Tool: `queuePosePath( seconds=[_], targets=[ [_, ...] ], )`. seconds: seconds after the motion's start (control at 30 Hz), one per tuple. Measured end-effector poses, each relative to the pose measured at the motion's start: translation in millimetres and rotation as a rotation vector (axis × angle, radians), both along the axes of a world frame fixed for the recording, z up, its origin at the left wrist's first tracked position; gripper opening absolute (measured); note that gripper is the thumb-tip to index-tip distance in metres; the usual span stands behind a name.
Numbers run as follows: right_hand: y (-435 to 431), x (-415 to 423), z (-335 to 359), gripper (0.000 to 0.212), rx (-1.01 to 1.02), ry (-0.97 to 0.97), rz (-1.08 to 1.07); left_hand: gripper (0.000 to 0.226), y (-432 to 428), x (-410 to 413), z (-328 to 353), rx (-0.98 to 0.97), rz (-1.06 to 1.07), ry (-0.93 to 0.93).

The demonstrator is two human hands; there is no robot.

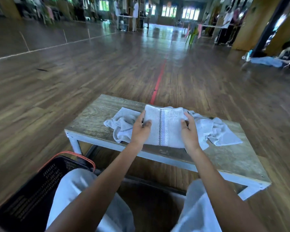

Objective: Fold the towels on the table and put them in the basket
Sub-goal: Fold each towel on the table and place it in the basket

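**Head view: a half-folded towel held by both edges**

From where I stand, the seated person leans over the low table [90, 114] with a folded towel [164, 129] held between both hands. The left hand [141, 131] pinches its left edge, thumb on top and fingers tucked behind. The right hand [190, 133] grips the right edge with curled fingers. Neither hand is open, and neither holds anything else. A dark checked band runs down the middle of the cloth.

The folded towel sits at the middle of the tabletop, overlapping two others. A crumpled towel [122, 126] lies just to its left and a second crumpled towel [214, 131] sprawls to its right. The basket [40, 181] stands on the floor by the person's left knee, below the table's near left corner. Much of its inside is hidden, so I cannot tell what it holds.

This looks to me like the last fold or two on this towel. To do it well, I would bring the two held edges together with the corners matched, using the band as a guide line. The crease should be pressed on bare wood, not on the lumpy heaps. Each hand should keep hold of all the layers so the bundle does not spring open. The towel should then lift straight up, clear of the loose ones, so they are not dragged towards the basket.
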State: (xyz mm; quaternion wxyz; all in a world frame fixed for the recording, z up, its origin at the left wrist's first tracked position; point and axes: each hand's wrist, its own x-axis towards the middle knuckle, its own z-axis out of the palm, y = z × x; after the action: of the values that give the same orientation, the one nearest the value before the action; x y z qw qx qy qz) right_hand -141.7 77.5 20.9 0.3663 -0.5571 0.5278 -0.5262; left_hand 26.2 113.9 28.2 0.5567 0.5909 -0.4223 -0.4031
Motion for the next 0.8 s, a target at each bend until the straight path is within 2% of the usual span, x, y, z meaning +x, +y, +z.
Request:
queuePosePath(
  seconds=[0.1,0.3,0.47,0.57,0.8],
  targets=[
    [11.6,45.5,7.7,0.033,-0.067,0.029,0.107,0.048,30.3,42.5,10.1,-0.02,0.106,-0.041],
    [37.7,139.9,7.4,0.02,-0.113,0.043,0.348,0.048,101.1,113.8,8.8,-0.044,0.385,-0.115],
    [66.7,214.2,-13.1,0.019,-0.05,0.063,0.599,0.049,165.0,159.9,-11.6,0.005,0.625,-0.112],
    [83.4,253.5,-30.7,0.027,-0.03,0.095,0.712,0.05,193.0,186.0,-31.1,0.069,0.728,-0.073],
    [84.0,333.4,-89.3,0.041,0.233,0.239,0.944,0.051,208.6,248.3,-96.7,0.227,0.851,0.008]
  ],
)
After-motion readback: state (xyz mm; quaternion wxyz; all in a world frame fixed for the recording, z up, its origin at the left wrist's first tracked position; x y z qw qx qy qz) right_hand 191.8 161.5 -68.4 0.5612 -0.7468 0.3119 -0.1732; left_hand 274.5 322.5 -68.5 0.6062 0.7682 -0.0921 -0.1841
